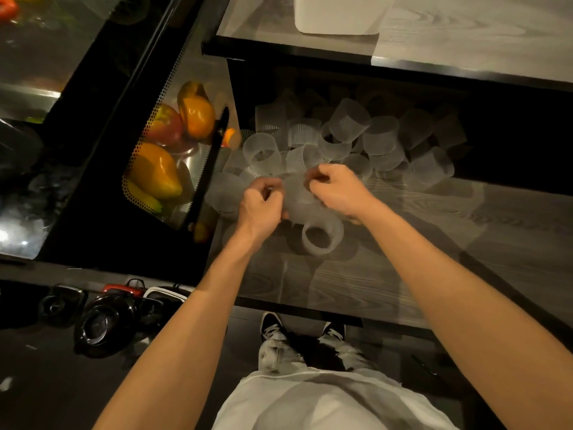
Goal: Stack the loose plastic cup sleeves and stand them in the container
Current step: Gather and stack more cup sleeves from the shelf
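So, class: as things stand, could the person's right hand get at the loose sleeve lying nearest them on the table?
Probably yes. That sleeve lies open on the table just below the right hand, nothing covering it, though the hand is busy gripping another sleeve.

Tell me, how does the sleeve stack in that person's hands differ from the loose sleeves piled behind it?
The stack is held in both hands, left hand and right hand; the loose sleeves lie untouched. The stack is nested into one longer tube; the loose sleeves are single rings, scattered and tilted every way. Both are ribbed, translucent plastic.
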The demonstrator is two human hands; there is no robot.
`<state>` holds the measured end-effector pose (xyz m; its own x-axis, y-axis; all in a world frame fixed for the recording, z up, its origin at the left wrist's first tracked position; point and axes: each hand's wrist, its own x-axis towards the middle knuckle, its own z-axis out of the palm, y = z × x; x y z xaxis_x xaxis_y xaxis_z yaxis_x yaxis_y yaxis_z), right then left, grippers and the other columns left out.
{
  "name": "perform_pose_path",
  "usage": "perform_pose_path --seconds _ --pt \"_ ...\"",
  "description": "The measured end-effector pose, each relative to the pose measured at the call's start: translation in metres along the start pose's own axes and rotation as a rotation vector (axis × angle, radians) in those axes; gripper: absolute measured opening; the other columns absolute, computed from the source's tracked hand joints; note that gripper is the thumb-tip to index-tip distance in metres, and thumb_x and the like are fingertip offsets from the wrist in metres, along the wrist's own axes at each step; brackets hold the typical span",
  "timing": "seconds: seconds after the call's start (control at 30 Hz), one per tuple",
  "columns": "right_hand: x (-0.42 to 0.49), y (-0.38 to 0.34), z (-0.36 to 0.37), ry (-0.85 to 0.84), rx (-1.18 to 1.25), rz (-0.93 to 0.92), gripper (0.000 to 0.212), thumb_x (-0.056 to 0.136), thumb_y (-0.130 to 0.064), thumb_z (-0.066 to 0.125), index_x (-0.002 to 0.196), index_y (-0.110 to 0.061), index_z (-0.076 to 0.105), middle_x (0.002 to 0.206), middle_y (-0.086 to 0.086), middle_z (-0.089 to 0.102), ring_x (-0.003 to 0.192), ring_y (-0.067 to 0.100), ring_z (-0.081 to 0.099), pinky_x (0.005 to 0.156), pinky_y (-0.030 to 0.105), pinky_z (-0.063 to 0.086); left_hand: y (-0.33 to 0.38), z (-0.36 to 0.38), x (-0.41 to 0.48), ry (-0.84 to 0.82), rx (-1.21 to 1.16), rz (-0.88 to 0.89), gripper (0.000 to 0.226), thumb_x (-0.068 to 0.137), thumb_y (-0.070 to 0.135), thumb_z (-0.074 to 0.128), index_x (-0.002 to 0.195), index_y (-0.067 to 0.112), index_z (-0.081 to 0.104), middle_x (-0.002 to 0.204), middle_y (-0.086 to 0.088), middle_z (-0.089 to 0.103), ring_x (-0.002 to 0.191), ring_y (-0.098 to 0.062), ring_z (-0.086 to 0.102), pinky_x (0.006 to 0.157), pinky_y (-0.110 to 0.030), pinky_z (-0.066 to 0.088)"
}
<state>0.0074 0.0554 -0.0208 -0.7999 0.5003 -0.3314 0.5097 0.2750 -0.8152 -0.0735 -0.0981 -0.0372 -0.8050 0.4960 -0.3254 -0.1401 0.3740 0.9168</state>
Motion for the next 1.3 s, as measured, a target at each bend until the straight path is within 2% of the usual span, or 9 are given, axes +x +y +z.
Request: perform_pose_path --seconds 0.2,0.4,0.53,0.7,0.8,0.93,1.1,1.2,1.3 --pt "-0.033 0.024 -0.04 -0.064 0.131 0.149 0.012 0.098 -0.01 0.055 0.104 -0.008 0.065 0.079 0.007 0.062 0.072 0.014 0.058 0.065 0.026 0.054 0.002 0.025 -0.01 -0.182 -0.003 0.043 0.013 0.102 0.012 0.054 0.102 0.02 0.065 0.061 0.005 0.059 0.049 -0.008 0.06 0.047 -0.019 0.046" --pt "-0.038 0.049 -0.032 -0.033 0.008 0.116 0.013 0.091 -0.008 0.063 0.091 -0.02 0.064 0.073 -0.001 0.057 0.068 0.013 0.054 0.068 0.03 0.048 -0.007 0.033 -0.018 -0.204 0.071 -0.015 0.016 0.103 0.016 0.055 0.114 0.017 0.067 0.078 -0.005 0.065 0.054 -0.003 0.06 0.053 -0.017 0.05" --pt "-0.039 0.048 -0.027 -0.02 -0.204 0.072 0.016 0.088 -0.016 0.07 0.101 -0.022 0.063 0.084 -0.005 0.063 0.076 0.01 0.059 0.07 0.024 0.044 -0.011 0.029 -0.021 -0.187 0.123 0.001 0.018 0.104 0.021 0.054 0.115 0.025 0.067 0.093 -0.001 0.07 0.072 -0.012 0.064 0.072 -0.035 0.058" --pt "-0.043 0.024 -0.005 0.182 -0.34 -0.047 0.017 0.089 -0.023 0.066 0.105 -0.018 0.065 0.082 -0.006 0.064 0.083 0.015 0.061 0.074 0.036 0.052 -0.025 0.006 -0.024 0.061 0.298 0.009 0.017 0.103 0.022 0.054 0.115 0.023 0.066 0.098 0.004 0.067 0.089 -0.012 0.062 0.07 -0.022 0.047" --pt "-0.043 0.006 0.026 -0.008 -0.326 -0.1 0.02 0.086 -0.011 0.059 0.105 -0.014 0.067 0.092 0.0 0.068 0.088 0.02 0.064 0.074 0.035 0.054 -0.041 -0.014 -0.022 0.162 0.451 -0.02 0.029 0.095 0.015 0.056 0.123 0.016 0.062 0.125 -0.012 0.061 0.115 -0.032 0.06 0.094 -0.04 0.051" --pt "-0.04 -0.002 0.084 -0.196 -0.2 -0.034 0.031 0.089 -0.009 0.058 0.12 -0.01 0.063 0.099 0.007 0.067 0.101 0.029 0.067 0.079 0.025 0.047 -0.053 -0.031 -0.024 0.087 0.626 -0.171 0.059 0.094 0.016 0.056 0.151 0.014 0.042 0.153 -0.022 0.039 0.14 -0.044 0.039 0.114 -0.047 0.039" --pt "-0.036 -0.006 0.115 -0.317 -0.191 0.098 0.055 0.094 -0.009 0.055 0.147 -0.005 0.041 0.147 0.018 0.049 0.139 0.032 0.043 0.109 0.03 0.035 -0.058 -0.042 -0.032 0.071 0.499 -0.294 0.064 0.087 0.03 0.057 0.149 0.023 0.042 0.147 -0.016 0.05 0.132 -0.04 0.051 0.108 -0.05 0.047" --pt "-0.035 -0.003 0.117 -0.316 -0.093 0.175 0.053 0.093 -0.01 0.055 0.145 -0.008 0.045 0.143 0.016 0.053 0.134 0.032 0.048 0.105 0.031 0.039 -0.053 -0.043 -0.039 0.115 0.381 -0.285 0.054 0.091 0.013 0.059 0.144 0.021 0.047 0.14 -0.012 0.057 0.127 -0.035 0.056 0.104 -0.043 0.049" --pt "-0.035 -0.011 0.112 -0.133 -0.186 0.139 0.04 0.092 -0.031 0.06 0.128 -0.014 0.061 0.119 0.011 0.067 0.114 0.03 0.062 0.095 0.034 0.05 -0.044 -0.043 -0.036 0.23 0.156 -0.241 0.039 0.093 0.007 0.057 0.131 0.016 0.058 0.124 -0.007 0.066 0.117 -0.027 0.062 0.094 -0.034 0.05"
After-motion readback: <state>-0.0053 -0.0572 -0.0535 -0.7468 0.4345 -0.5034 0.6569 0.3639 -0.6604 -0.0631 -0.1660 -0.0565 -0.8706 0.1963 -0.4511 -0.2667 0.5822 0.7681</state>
